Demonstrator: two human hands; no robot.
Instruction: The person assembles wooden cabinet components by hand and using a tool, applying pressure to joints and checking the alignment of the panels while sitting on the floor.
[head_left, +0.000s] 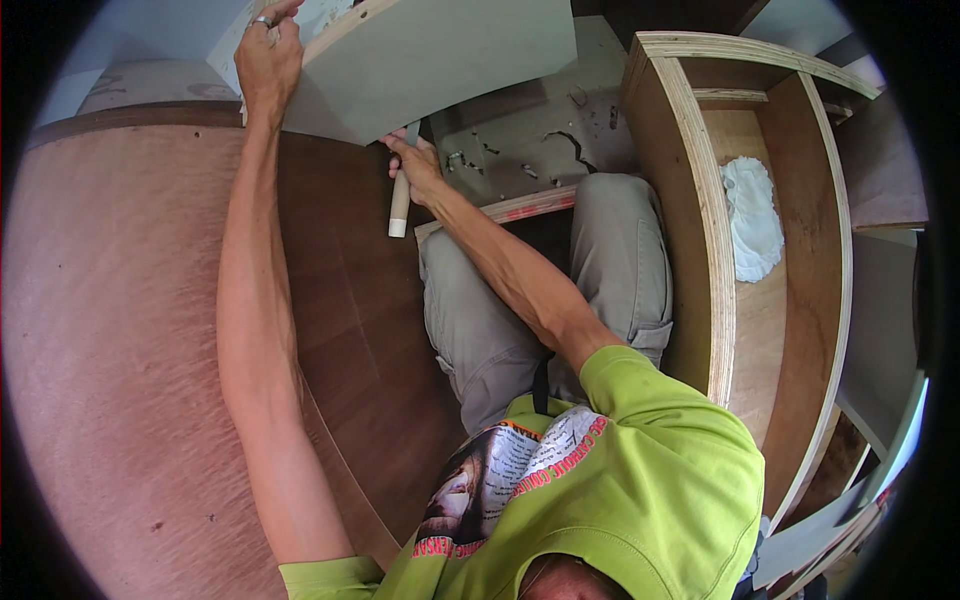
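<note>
My left hand, with a ring on one finger, reaches far forward to the upper left. Its fingers are curled beside the edge of a grey panel; whatever they grip is out of sight. Under the lower edge of that panel, my right hand is closed around a chisel. The chisel has a pale handle with a white end pointing back toward me. Part of its flat grey blade shows above my fingers, close to the panel, and the tip cannot be made out.
A reddish-brown wooden board fills the left side. To the right stands an open plywood cabinet frame with a crumpled white cloth inside. Dark scraps lie on a grey surface beyond my knees. A plywood edge runs before my knees.
</note>
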